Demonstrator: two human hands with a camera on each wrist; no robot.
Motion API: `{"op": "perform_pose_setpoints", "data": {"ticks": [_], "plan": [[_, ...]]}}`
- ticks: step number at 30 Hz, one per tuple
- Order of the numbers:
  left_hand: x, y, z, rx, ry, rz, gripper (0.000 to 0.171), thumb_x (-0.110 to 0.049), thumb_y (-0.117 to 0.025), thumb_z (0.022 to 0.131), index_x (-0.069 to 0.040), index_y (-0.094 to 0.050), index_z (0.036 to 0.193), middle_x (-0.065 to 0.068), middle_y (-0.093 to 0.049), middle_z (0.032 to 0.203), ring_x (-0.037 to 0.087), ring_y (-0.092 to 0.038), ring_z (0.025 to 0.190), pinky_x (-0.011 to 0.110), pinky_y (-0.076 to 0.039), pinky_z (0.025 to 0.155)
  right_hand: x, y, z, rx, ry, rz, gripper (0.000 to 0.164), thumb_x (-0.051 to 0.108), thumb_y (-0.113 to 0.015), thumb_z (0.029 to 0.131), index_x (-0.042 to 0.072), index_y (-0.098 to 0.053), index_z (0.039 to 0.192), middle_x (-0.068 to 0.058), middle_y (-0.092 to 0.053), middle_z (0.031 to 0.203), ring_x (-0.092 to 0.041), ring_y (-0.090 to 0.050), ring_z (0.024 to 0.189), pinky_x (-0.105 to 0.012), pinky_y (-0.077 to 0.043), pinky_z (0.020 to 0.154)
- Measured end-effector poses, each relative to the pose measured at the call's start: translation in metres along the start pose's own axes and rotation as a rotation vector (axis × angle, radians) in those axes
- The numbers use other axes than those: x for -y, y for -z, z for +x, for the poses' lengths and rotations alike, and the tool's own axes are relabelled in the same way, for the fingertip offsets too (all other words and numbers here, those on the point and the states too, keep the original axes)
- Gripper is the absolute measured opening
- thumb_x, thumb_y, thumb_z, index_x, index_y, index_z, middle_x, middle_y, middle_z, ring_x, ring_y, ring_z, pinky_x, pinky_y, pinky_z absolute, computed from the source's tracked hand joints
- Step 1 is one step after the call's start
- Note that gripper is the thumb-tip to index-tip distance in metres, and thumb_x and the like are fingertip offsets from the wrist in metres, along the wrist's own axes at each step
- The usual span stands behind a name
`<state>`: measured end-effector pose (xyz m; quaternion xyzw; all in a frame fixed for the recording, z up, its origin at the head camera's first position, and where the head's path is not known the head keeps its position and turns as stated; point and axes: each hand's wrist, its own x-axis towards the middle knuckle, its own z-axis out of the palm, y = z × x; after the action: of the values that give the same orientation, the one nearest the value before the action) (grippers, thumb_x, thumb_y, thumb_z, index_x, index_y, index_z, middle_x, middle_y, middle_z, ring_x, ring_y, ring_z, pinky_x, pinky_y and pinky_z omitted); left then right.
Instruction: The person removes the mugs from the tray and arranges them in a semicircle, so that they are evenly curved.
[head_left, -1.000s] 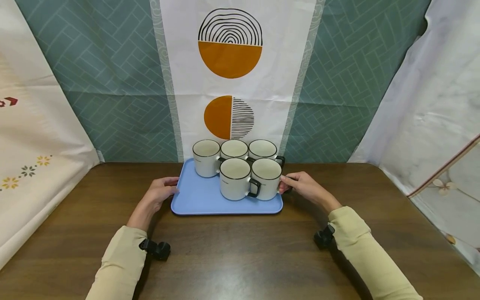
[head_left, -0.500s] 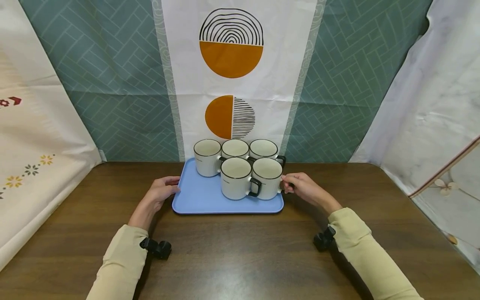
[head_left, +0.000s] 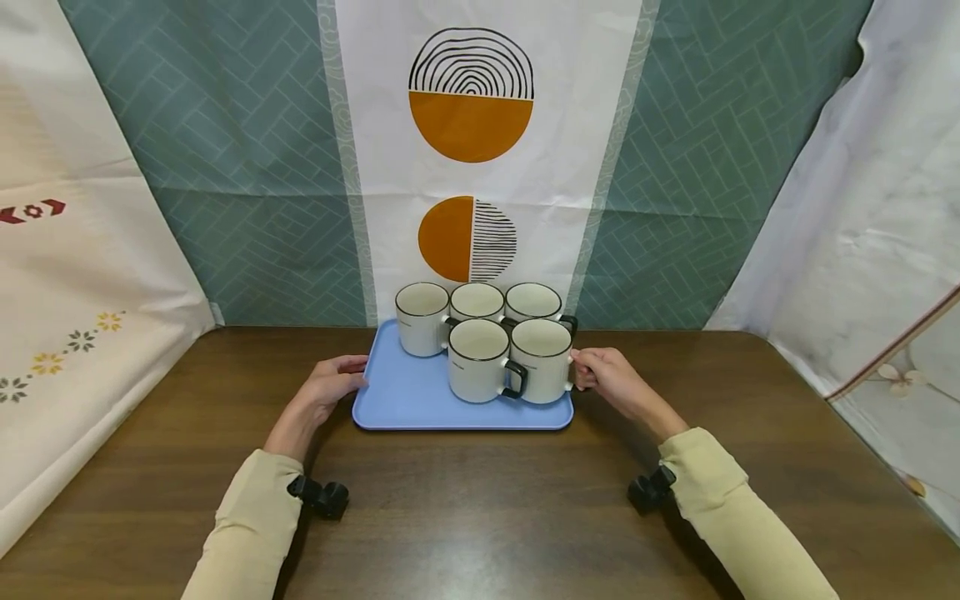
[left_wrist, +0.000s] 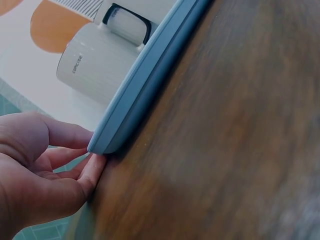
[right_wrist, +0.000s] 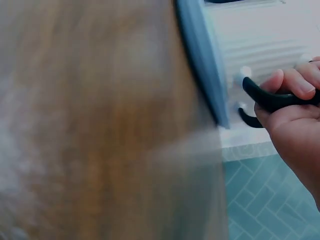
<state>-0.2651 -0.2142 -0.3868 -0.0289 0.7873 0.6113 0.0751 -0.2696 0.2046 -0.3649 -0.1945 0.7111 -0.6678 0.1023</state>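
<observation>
The blue tray [head_left: 401, 412] lay long from left hand [head_left: 328, 387] to right hand [head_left: 611, 379]. At its near right corner stood a cup [head_left: 540, 377] — the right hand, nearest, held its black handle [right_wrist: 280, 101]. The left seemed to pinch the tray's left rim. The cup hadn't moved on it since before.

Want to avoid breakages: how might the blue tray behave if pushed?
The blue tray looks stiff: its front edge runs straight despite five mugs. Being wide and low, it should slide rather than tip. Mugs crowd its right, so that side probably drags.
</observation>
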Motion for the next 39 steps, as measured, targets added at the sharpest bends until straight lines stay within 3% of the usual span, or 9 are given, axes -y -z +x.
{"op": "perform_pose_setpoints", "data": {"ticks": [3,10,16,22,29,35,39], "plan": [[0.0,-0.001,0.001,0.006,-0.001,0.0,0.051,0.008,-0.05,0.092,0.016,-0.035,0.14,0.033,-0.039,0.138,0.034,-0.044,0.119,0.034,-0.043,0.098,0.007,0.002,-0.003,-0.033,0.016,-0.011,0.041,0.007,-0.038,0.102,-0.003,-0.027,0.064,0.0,-0.027,0.06,-0.022,-0.02,0.057,-0.028,-0.03,0.06],[-0.002,0.001,-0.001,0.005,0.003,0.001,0.052,0.007,-0.049,0.092,0.015,-0.033,0.141,0.034,-0.037,0.141,0.037,-0.042,0.123,0.044,-0.036,0.106,0.025,0.006,-0.006,-0.074,0.045,-0.033,0.041,0.011,-0.039,0.103,-0.003,-0.028,0.066,0.001,-0.028,0.059,-0.019,-0.023,0.056,-0.027,-0.035,0.061],[-0.002,0.001,-0.001,0.018,0.004,0.001,0.052,0.006,-0.049,0.093,0.015,-0.033,0.142,0.034,-0.036,0.141,0.038,-0.041,0.124,0.046,-0.034,0.107,0.05,0.008,-0.009,-0.084,0.184,0.043,0.04,0.009,-0.033,0.104,0.0,-0.027,0.066,-0.004,-0.02,0.061,-0.02,-0.021,0.056,-0.029,-0.035,0.062],[-0.003,0.002,0.0,0.021,0.011,0.007,0.052,0.005,-0.05,0.093,0.015,-0.033,0.142,0.033,-0.036,0.141,0.039,-0.04,0.124,0.046,-0.033,0.107,0.08,0.012,-0.008,-0.234,0.303,0.137,0.04,0.013,-0.037,0.105,0.006,-0.036,0.066,-0.005,-0.022,0.06,-0.018,-0.025,0.056,-0.027,-0.037,0.062],[-0.003,0.005,0.0,0.014,0.019,-0.003,0.052,0.005,-0.048,0.093,0.014,-0.033,0.142,0.032,-0.036,0.141,0.037,-0.04,0.124,0.045,-0.033,0.108,0.091,0.012,-0.002,-0.431,0.295,0.211,0.04,0.011,-0.038,0.104,0.007,-0.043,0.065,0.003,-0.032,0.057,-0.011,-0.032,0.053,-0.023,-0.042,0.06],[-0.001,0.004,0.0,0.023,0.025,0.01,0.052,0.004,-0.048,0.094,0.014,-0.033,0.142,0.032,-0.036,0.142,0.038,-0.04,0.125,0.046,-0.033,0.108,0.082,0.023,-0.001,-0.614,0.232,0.203,0.039,0.011,-0.04,0.102,0.007,-0.046,0.064,0.003,-0.034,0.053,-0.008,-0.034,0.052,-0.021,-0.042,0.057],[-0.001,0.004,0.0,0.026,0.022,0.013,0.052,0.004,-0.049,0.093,0.014,-0.033,0.142,0.032,-0.036,0.142,0.038,-0.04,0.125,0.046,-0.033,0.107,0.07,0.033,0.002,-0.679,0.178,0.211,0.04,0.011,-0.041,0.102,0.008,-0.047,0.062,0.004,-0.037,0.054,-0.007,-0.035,0.049,-0.02,-0.042,0.056]]}}
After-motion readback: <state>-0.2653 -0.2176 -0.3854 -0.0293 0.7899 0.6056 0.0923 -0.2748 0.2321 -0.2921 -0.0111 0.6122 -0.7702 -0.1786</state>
